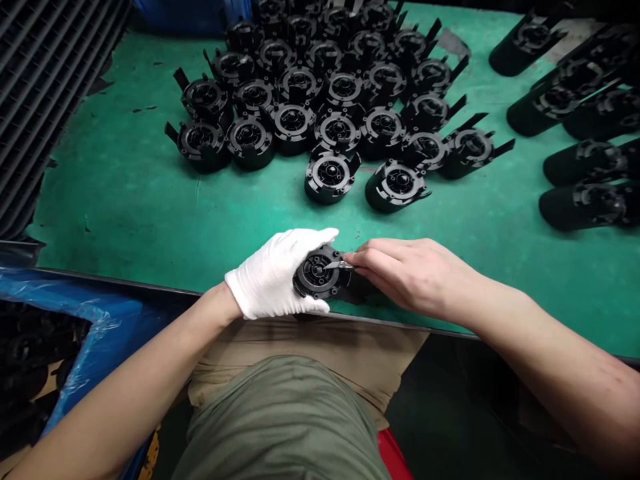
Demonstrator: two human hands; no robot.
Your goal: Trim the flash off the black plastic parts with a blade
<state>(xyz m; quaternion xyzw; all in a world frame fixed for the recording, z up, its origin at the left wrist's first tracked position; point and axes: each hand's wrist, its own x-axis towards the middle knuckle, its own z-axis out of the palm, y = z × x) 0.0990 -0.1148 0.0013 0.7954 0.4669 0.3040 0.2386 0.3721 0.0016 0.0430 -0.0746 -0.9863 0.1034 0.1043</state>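
Note:
My left hand (273,273), in a white glove, is wrapped around a round black plastic housing (315,277) at the table's near edge. The housing's ringed end, with small posts and a hub, faces up toward me. My bare right hand (407,270) pinches a small metal blade (337,265), which looks like a craft knife. The blade's pointed tip lies over the middle of the housing's end; whether it touches cannot be made out. My fingers hide most of the knife's handle.
Many similar black housings (330,175) stand grouped on the green tabletop (130,207). Longer black cylinders (570,207) lie at the right. A ribbed black rack (45,80) leans at the far left. Below it, a blue bin (115,333) holds dark parts. Another blue container (185,13) is at the back.

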